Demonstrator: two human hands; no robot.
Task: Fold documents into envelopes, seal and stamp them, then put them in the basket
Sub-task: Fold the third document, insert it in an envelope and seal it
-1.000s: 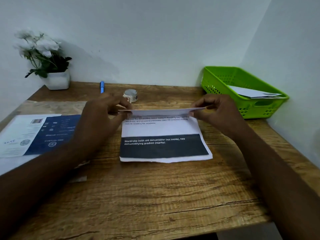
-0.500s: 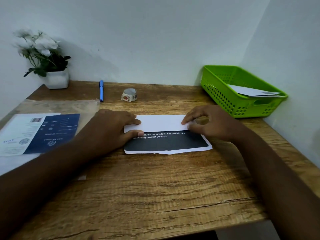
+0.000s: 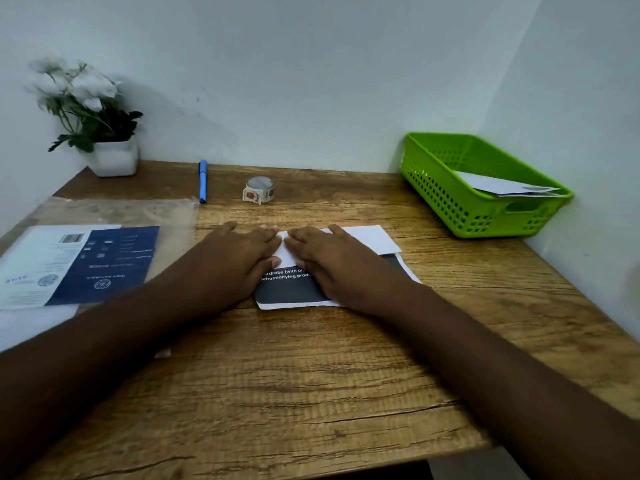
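Left hand: I'm seeing the left hand [image 3: 239, 258] lying flat, palm down, fingers stretched out and pressing on the left part of the folded document [image 3: 363, 237].
Right hand: the right hand [image 3: 332, 261] is lying flat too, palm down on the middle of the sheet, fingers spread, gripping nothing.
Hands together: the two hands are sitting side by side, fingertips almost meeting over the white flap, with a thin wedge of paper showing between them.
Document: it's lying on the bench [image 3: 311, 375], just ahead of centre, its top part folded down so the white back is facing up; the dark printed band with white lettering is showing below the flap, nearest me.
Basket: the green basket [image 3: 450, 202] is sitting at the far right corner against the wall, well apart from the hands, with white envelopes [image 3: 502, 185] resting inside and leaning on its near rim.
Stamps: a small roll of stamps [image 3: 258, 191] is standing beyond the hands, towards the back of the bench.
Pen: a blue pen [image 3: 203, 181] is lying left of the roll, pointing front to back.
Left side: a clear plastic sleeve [image 3: 114, 213] is lying with a blue and white printed sheet [image 3: 104, 261] on it.
Far left corner: a white pot of white flowers [image 3: 114, 157] is standing by the wall.
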